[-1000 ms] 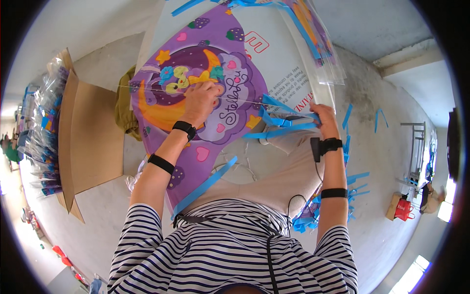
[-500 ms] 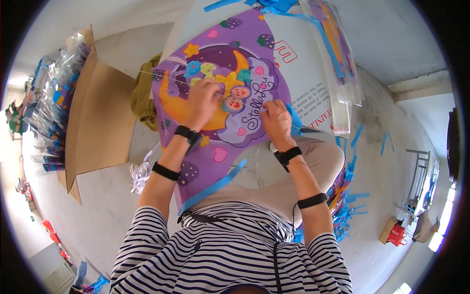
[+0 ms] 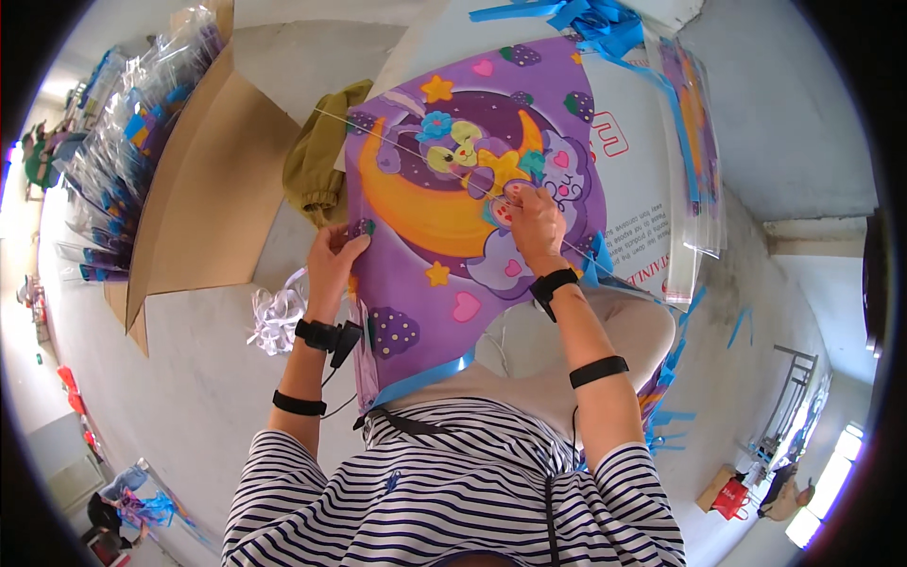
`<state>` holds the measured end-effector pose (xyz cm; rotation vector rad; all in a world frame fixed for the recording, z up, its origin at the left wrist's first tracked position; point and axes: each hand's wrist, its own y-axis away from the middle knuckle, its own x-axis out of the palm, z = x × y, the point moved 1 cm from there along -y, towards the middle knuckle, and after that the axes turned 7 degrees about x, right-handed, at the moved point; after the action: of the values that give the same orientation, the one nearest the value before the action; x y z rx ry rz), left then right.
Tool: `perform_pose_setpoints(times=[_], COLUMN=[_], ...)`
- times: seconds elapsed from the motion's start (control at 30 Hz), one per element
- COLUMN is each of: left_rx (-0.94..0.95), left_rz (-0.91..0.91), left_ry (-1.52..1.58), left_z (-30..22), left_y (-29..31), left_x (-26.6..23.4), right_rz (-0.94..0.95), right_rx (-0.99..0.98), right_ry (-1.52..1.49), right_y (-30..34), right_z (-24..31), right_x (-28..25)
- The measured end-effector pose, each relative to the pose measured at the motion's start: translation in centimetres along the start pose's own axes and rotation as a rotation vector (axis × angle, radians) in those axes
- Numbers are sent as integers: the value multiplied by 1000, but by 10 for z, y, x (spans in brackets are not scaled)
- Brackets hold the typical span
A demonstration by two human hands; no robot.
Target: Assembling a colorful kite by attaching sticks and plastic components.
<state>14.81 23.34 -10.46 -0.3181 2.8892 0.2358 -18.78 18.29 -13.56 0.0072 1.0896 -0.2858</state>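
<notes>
A purple kite point(image 3: 425, 231) printed with a yellow moon and a cartoon rabbit is spread over my lap and the white board in front of me. A thin white rod point(image 3: 389, 141) runs slantwise across it, its far left end sticking out past the kite's edge. My left hand point(image 3: 333, 263) pinches the kite's left edge between thumb and fingers. Over the middle of the print, my right hand point(image 3: 539, 225) is closed around the rod. Blue ribbon point(image 3: 430, 375) trims the near edge of the kite.
At left stands an open cardboard box point(image 3: 213, 189) with several clear-bagged kites point(image 3: 142, 142) in it. An olive cloth point(image 3: 321, 156) and curled white ribbon point(image 3: 277, 317) lie nearby. Blue strips point(image 3: 605, 24) and bagged kites point(image 3: 694, 142) rest on the white board point(image 3: 628, 203).
My left hand has moved from the kite's middle to its left edge and pinches it. The right hand remains closed near the rod. The view has shifted, so the kite appears further right.
</notes>
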Motion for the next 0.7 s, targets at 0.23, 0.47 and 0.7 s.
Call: perform_pose_setpoints(times=[0.23,0.47,0.7], left_rx=[-231,-491,-577], left_rz=[108,282,452], left_ry=[94,184,264], left_z=[-5,-9,-30], left_y=[37,63,76], left_x=[-26,-50,-52], right_rz=[-183,118,214], right_rx=[288,599,634], right_ry=[250,175,81], right_y=[-27,-54,-63], right_z=[-51,-80,-98], right_x=[-46,-66,-62])
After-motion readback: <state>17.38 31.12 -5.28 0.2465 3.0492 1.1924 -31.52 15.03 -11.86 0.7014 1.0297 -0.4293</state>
